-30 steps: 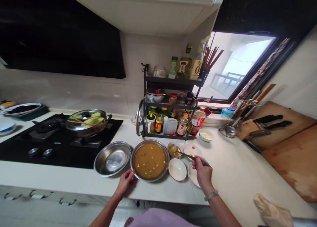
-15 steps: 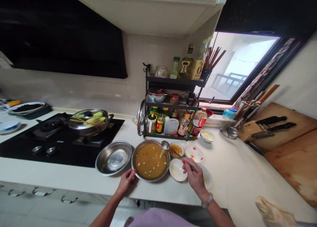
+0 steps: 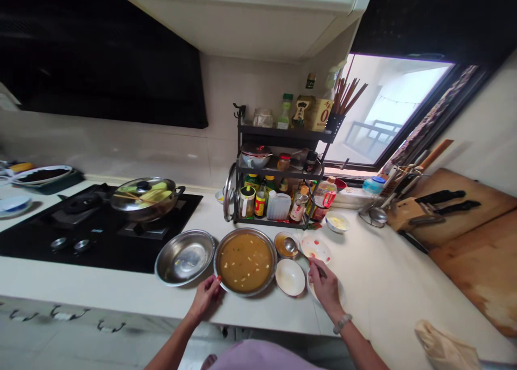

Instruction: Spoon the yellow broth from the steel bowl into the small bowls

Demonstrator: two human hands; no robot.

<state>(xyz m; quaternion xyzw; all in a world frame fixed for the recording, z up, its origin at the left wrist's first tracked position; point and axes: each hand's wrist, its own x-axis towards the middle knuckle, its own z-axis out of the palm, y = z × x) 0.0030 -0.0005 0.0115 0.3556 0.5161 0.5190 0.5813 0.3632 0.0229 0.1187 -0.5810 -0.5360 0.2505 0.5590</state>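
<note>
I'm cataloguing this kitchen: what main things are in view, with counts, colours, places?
Filled basin: 1, silver, centre counter
Second basin: 1, silver, left of it
Bowls: at least 5, mostly white, counter
Ladle: 1, silver, at one bowl
Stove: 1, black, left
Lidded pan: 1, silver, stove
Rack: 1, black, centre back
Bottles: several, mixed, rack
Chopsticks: several, brown, rack top
Knife block: 1, tan, right
Cloth: 1, beige, lower right
Left hand: 1, bare, filled basin's rim
Right hand: 1, bare, ladle handle

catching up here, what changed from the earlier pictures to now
The right hand carried the silver metal ladle from above the wide steel basin of brown liquid rightward, back over the small round bowl of similar liquid. Nothing was grasped or released; the left hand stays at the basin's rim.
</note>
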